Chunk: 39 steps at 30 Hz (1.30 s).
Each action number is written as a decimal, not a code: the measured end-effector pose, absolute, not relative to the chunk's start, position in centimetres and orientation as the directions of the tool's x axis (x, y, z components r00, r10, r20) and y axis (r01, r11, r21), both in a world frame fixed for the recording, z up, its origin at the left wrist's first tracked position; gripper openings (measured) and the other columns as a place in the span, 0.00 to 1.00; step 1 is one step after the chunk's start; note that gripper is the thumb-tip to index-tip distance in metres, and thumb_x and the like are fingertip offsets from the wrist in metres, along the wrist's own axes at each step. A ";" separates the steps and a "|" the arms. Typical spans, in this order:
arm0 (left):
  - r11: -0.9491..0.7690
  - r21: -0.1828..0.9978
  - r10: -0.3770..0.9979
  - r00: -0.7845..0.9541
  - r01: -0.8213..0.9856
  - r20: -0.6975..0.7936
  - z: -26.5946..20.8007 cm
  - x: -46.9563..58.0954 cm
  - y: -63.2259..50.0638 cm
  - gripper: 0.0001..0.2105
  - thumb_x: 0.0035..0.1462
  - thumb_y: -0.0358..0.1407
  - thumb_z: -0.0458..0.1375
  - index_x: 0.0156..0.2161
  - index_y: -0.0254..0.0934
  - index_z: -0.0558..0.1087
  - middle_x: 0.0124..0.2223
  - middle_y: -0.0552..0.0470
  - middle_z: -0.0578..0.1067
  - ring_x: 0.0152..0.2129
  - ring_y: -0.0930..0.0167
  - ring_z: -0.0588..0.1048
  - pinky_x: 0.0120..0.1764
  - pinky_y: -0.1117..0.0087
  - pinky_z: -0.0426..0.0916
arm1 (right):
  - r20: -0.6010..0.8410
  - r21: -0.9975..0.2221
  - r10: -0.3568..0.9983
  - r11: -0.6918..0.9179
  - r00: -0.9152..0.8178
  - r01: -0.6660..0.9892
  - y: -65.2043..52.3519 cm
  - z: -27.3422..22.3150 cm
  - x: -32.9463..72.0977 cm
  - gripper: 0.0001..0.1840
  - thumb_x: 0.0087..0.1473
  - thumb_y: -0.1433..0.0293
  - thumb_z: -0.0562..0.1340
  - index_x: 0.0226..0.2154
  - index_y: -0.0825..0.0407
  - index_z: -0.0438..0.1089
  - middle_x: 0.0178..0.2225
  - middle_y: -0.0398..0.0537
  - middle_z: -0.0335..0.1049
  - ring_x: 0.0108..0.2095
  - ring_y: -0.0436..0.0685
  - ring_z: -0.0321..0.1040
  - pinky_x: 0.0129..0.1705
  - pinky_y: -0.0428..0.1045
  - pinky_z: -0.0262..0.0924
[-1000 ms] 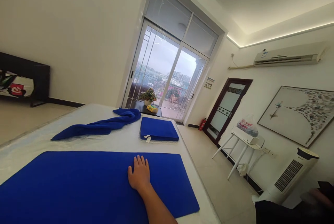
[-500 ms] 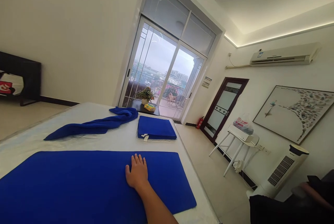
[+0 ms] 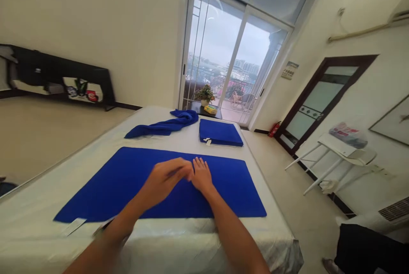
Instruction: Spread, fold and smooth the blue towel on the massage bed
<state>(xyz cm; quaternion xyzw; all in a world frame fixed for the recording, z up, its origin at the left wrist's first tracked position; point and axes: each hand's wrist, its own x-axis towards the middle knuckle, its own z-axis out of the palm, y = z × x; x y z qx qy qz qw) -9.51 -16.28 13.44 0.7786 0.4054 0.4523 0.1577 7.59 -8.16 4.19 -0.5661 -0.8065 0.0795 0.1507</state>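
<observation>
A blue cloth (image 3: 128,184), towel-like, lies spread flat on the covered table or bed in front of me. My right hand (image 3: 202,174) rests on it, palm down with fingers stretched out. Close beside it, my left hand (image 3: 171,174) is over the cloth, bent at the wrist, its fingers pointing right towards my right hand and seen edge-on. Nothing shows in either hand. Beyond are a folded stack of blue cloth (image 3: 220,132) with white tags and a crumpled blue cloth (image 3: 162,127). A white label (image 3: 75,226) sticks out at the near left corner.
Pale plastic-like sheeting (image 3: 172,240) covers the surface. Behind it are a small dark table with a potted plant (image 3: 205,94) and a sliding glass door (image 3: 236,61). White stools (image 3: 335,148) hold a plastic bag (image 3: 348,135). A person's dark clothing (image 3: 370,248) shows at lower right.
My left hand has come into view over the cloth, beside my right hand. The view has turned right and tilted down, and more of the cloth's near edge shows.
</observation>
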 end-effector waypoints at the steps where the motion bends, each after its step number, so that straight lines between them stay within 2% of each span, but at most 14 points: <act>1: -0.593 0.623 0.800 0.287 0.510 0.527 12.6 -9.3 -15.5 0.18 0.68 0.46 0.48 0.42 0.39 0.77 0.41 0.51 0.80 0.36 0.70 0.77 0.43 0.67 0.73 | 0.141 -0.298 0.934 0.357 -0.329 0.885 -8.2 4.0 7.6 0.31 0.70 0.60 0.43 0.68 0.56 0.54 0.70 0.52 0.47 0.71 0.56 0.39 0.70 0.56 0.35; 3: -0.537 0.603 0.842 0.331 0.591 0.426 10.0 -8.6 -13.1 0.23 0.69 0.48 0.44 0.42 0.38 0.79 0.43 0.48 0.81 0.40 0.68 0.78 0.47 0.67 0.72 | 0.117 -0.285 0.930 0.369 -0.350 0.885 -8.2 3.4 7.7 0.32 0.70 0.60 0.42 0.69 0.58 0.52 0.71 0.53 0.45 0.71 0.57 0.37 0.70 0.57 0.34; 4: -0.516 0.550 0.853 0.339 0.656 0.397 8.4 -8.3 -12.0 0.25 0.69 0.49 0.43 0.45 0.37 0.79 0.49 0.44 0.80 0.47 0.65 0.77 0.52 0.65 0.70 | 0.105 -0.275 0.929 0.369 -0.354 0.888 -8.2 3.0 7.7 0.32 0.70 0.60 0.42 0.69 0.59 0.51 0.71 0.54 0.44 0.71 0.58 0.37 0.70 0.58 0.34; 7: -0.458 0.343 0.878 0.356 0.820 0.320 3.5 -8.3 -9.6 0.30 0.69 0.51 0.39 0.60 0.32 0.71 0.65 0.37 0.67 0.64 0.59 0.63 0.63 0.55 0.59 | 0.075 -0.249 0.935 0.355 -0.347 0.901 -8.0 2.3 7.7 0.33 0.69 0.61 0.42 0.70 0.59 0.49 0.71 0.54 0.43 0.72 0.59 0.36 0.70 0.58 0.33; 9: -0.431 0.238 0.893 0.374 0.870 0.251 1.4 -9.0 -9.4 0.32 0.68 0.53 0.39 0.66 0.33 0.62 0.69 0.38 0.60 0.67 0.58 0.56 0.66 0.51 0.52 | 0.065 -0.245 0.941 0.337 -0.332 0.909 -7.8 2.1 7.7 0.33 0.69 0.61 0.41 0.70 0.58 0.48 0.71 0.53 0.43 0.72 0.58 0.36 0.70 0.58 0.33; 11: -0.395 0.191 0.913 0.361 0.899 0.189 0.4 -10.4 -9.9 0.32 0.68 0.54 0.39 0.69 0.36 0.58 0.70 0.41 0.58 0.68 0.59 0.54 0.67 0.52 0.49 | 0.069 -0.246 0.944 0.330 -0.324 0.911 -7.7 2.1 7.7 0.33 0.69 0.60 0.40 0.70 0.59 0.48 0.71 0.52 0.43 0.72 0.58 0.36 0.71 0.58 0.32; 14: -0.318 0.176 0.945 0.295 0.932 0.144 0.1 -13.9 -11.3 0.33 0.67 0.55 0.39 0.70 0.39 0.54 0.71 0.44 0.55 0.69 0.60 0.51 0.68 0.53 0.45 | 0.059 -0.248 0.943 0.331 -0.326 0.911 -7.6 2.1 7.8 0.34 0.69 0.60 0.39 0.70 0.59 0.47 0.72 0.51 0.42 0.72 0.58 0.36 0.71 0.58 0.30; 18: -0.139 0.122 0.985 0.125 0.983 0.119 -0.6 -21.6 -13.7 0.34 0.67 0.54 0.37 0.71 0.39 0.51 0.72 0.43 0.52 0.70 0.57 0.49 0.66 0.48 0.46 | 0.019 -0.244 0.945 0.321 -0.327 0.915 -7.6 2.2 7.8 0.34 0.69 0.59 0.38 0.71 0.57 0.45 0.72 0.50 0.39 0.72 0.58 0.33 0.71 0.58 0.30; 23: 0.061 0.040 0.988 -0.066 0.997 0.137 -1.4 -29.5 -16.7 0.35 0.65 0.53 0.38 0.70 0.34 0.54 0.72 0.38 0.52 0.69 0.52 0.51 0.64 0.46 0.50 | 0.011 -0.225 0.950 0.308 -0.313 0.925 -7.7 2.5 7.6 0.35 0.69 0.59 0.39 0.71 0.58 0.45 0.72 0.49 0.40 0.72 0.58 0.33 0.71 0.58 0.30; 31: 0.070 0.046 0.985 -0.076 0.997 0.157 -0.7 -29.3 -17.5 0.38 0.65 0.55 0.34 0.70 0.31 0.51 0.72 0.35 0.52 0.69 0.53 0.51 0.65 0.50 0.49 | 0.159 -0.151 0.916 0.392 -0.369 0.908 -11.1 4.3 7.5 0.32 0.68 0.64 0.41 0.69 0.60 0.52 0.70 0.55 0.47 0.71 0.59 0.38 0.71 0.59 0.28; 34: 0.046 0.044 0.982 -0.053 0.998 0.183 -0.8 -29.6 -17.8 0.38 0.65 0.55 0.33 0.69 0.30 0.55 0.71 0.34 0.54 0.68 0.52 0.52 0.65 0.49 0.49 | 0.127 -0.176 0.910 0.412 -0.394 0.894 -14.2 4.4 8.0 0.34 0.69 0.59 0.41 0.70 0.58 0.49 0.71 0.53 0.44 0.72 0.59 0.36 0.71 0.58 0.31; 39: -0.005 0.089 0.939 -0.026 0.996 0.343 0.0 -27.3 -18.1 0.40 0.65 0.56 0.30 0.69 0.29 0.56 0.72 0.35 0.53 0.70 0.50 0.46 0.66 0.45 0.45 | 0.027 -0.239 0.925 0.374 -0.379 0.896 -18.0 3.4 8.7 0.37 0.69 0.52 0.40 0.72 0.54 0.42 0.72 0.49 0.36 0.72 0.58 0.31 0.71 0.58 0.32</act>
